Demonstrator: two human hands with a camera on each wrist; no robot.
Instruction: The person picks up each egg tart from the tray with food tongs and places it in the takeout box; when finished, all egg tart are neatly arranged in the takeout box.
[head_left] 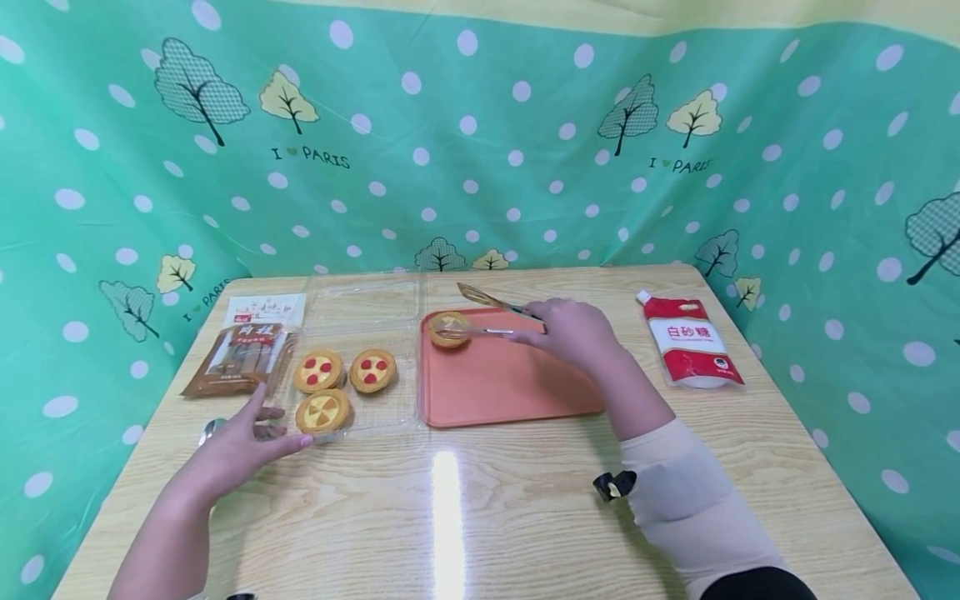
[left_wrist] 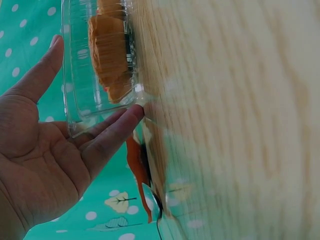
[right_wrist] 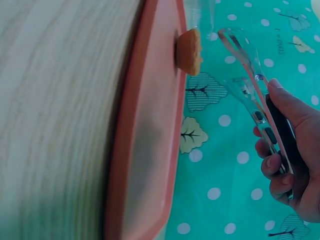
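My right hand (head_left: 576, 333) holds a pair of tongs (right_wrist: 284, 127) with black grips, their two clear-tipped arms spread apart. They hover over the pink tray (head_left: 502, 379), above a round tart (right_wrist: 188, 52) standing at its left end. Fingers extended, my left hand (head_left: 242, 440) rests at the near left corner of a clear plastic container (left_wrist: 70, 107). In the left wrist view its fingertips are right at the bottom corner and its thumb stands beside the wall. Inside are two tarts with red topping (head_left: 318, 372) (head_left: 372, 372) and one with a yellow wedge pattern (head_left: 323, 411).
The container's lid (head_left: 363, 304) lies folded back behind it. A brown food packet (head_left: 236, 358) sits at the left, near a shiny metal spoon-like piece (head_left: 212, 430). On the right lies a red and white sugar bag (head_left: 688, 340). A green curtain (head_left: 480, 183) hangs behind the table.
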